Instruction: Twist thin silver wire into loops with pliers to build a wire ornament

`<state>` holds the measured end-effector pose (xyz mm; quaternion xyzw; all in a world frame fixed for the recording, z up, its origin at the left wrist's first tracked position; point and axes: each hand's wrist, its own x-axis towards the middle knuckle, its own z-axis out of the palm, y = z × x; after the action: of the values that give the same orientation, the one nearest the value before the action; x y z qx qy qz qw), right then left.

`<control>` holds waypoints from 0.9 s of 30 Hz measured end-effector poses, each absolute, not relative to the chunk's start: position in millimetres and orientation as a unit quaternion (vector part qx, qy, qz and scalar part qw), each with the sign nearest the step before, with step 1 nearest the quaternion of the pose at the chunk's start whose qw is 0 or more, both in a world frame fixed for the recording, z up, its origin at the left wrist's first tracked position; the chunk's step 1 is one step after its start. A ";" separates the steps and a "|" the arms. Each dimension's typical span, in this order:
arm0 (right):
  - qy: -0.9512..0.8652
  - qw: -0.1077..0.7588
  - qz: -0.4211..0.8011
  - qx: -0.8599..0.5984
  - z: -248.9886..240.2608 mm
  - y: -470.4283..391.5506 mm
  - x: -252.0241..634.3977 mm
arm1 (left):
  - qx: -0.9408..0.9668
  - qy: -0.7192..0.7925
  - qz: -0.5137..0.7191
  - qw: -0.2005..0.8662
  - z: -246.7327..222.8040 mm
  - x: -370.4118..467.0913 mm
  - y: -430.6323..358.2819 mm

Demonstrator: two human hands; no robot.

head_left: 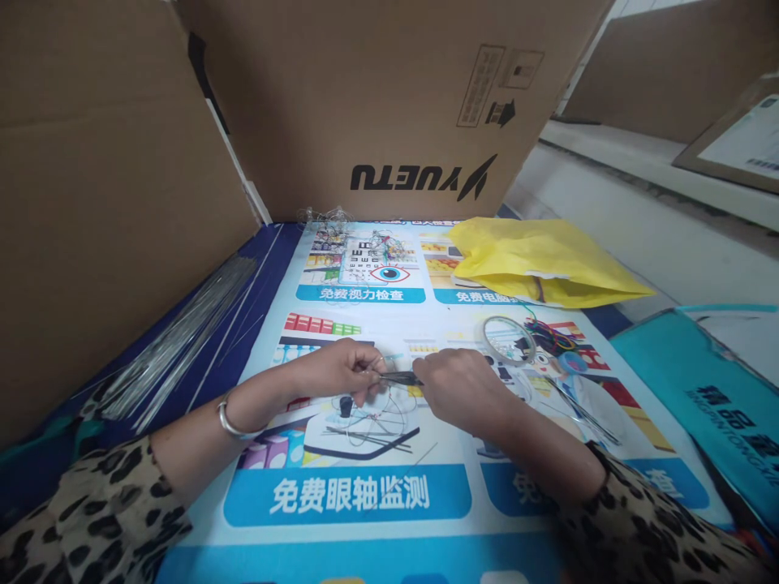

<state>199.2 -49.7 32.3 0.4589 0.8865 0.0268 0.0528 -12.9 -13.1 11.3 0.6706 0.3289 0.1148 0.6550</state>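
My right hand [456, 389] is closed around dark pliers [402, 378], whose narrow tips point left. The fingers of my left hand [356, 373] pinch thin wire right at those tips. Loops of the fine wire [389, 418] hang below and between the hands, over the printed sheet [426, 442]. Which wire the plier jaws touch is too small to tell. Right of my hands lie a roll of clear tape [510, 341] and several coloured cords [551, 334].
A bundle of straight wires [176, 341] lies on the left. Tangled wire pieces [386, 243] sit at the back, beside a yellow bag [548, 259]. Cardboard [389, 97] stands behind and left. A teal bag [699, 389] and thin metal rods [584, 412] are at right.
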 end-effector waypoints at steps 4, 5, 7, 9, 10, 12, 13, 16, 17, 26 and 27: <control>0.885 0.062 0.028 0.461 33.1 -49.7 198.6 | 0.666 0.332 0.114 0.659 11.3 -12.9 -13.0; 0.883 0.063 0.029 0.464 33.2 -49.6 198.5 | 0.664 0.334 0.115 0.659 11.7 -12.6 -13.1; 0.878 0.062 0.029 0.474 33.5 -49.3 198.5 | 0.659 0.342 0.117 0.659 13.2 -11.6 -13.2; 0.872 0.060 0.025 0.486 33.7 -48.8 198.6 | 0.650 0.357 0.124 0.659 14.9 -10.1 -13.5; 0.868 0.059 0.021 0.492 33.7 -48.6 198.5 | 0.645 0.365 0.129 0.658 15.6 -9.3 -13.8; 0.860 0.060 0.011 0.506 33.8 -48.4 198.1 | 0.630 0.380 0.148 0.661 16.4 -7.5 -14.7; 0.856 0.061 0.006 0.513 33.9 -48.4 197.6 | 0.618 0.387 0.161 0.665 16.5 -6.6 -15.4; 0.844 0.065 -0.005 0.533 34.1 -48.9 195.4 | 0.574 0.408 0.203 0.680 16.3 -4.1 -18.2; 0.840 0.066 -0.007 0.538 34.2 -49.2 194.7 | 0.563 0.411 0.216 0.684 16.2 -3.4 -19.2; 0.831 0.062 -0.026 0.552 34.9 -48.3 194.8 | 0.515 0.404 0.267 0.707 20.7 -3.1 -22.2; 0.831 0.064 -0.026 0.553 34.9 -48.2 194.9 | 0.520 0.400 0.268 0.705 21.1 -3.4 -22.1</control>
<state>194.9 -48.2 34.9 0.5527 0.8305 -0.0259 0.0635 -3.4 -22.1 21.1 0.5198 0.4003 0.2684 0.7054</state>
